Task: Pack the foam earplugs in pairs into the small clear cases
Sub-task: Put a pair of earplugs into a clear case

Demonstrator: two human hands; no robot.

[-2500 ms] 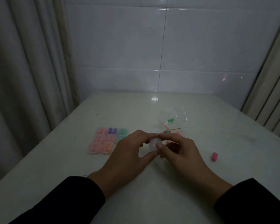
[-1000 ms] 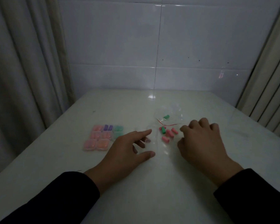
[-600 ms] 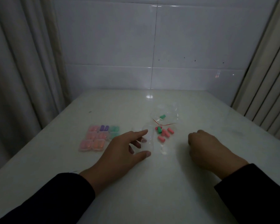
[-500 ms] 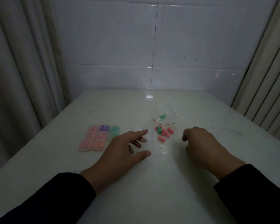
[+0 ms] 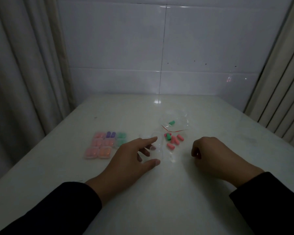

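My left hand (image 5: pixel 131 156) holds a small clear case (image 5: pixel 158 148) on the table between index fingertip and thumb. Just right of the case lie several loose foam earplugs (image 5: pixel 173 141), pink with one green among them. My right hand (image 5: pixel 215 155) hovers low to the right of that pile with its fingers curled under; what is inside them is hidden. To the left of my left hand sits a block of filled clear cases (image 5: pixel 102 146) with pink, orange, purple and green pairs.
A clear plastic bag (image 5: pixel 180 120) with a red seal line lies behind the pile, with a green earplug (image 5: pixel 171 122) in it. The white table (image 5: pixel 159 197) meets a tiled wall at the back. Curtains (image 5: pixel 24 82) hang on both sides.
Both hands held the clear case together at first. My right hand then let go, reached out to the right and has drawn back toward the pile with fingers curled. My left hand has stayed put.
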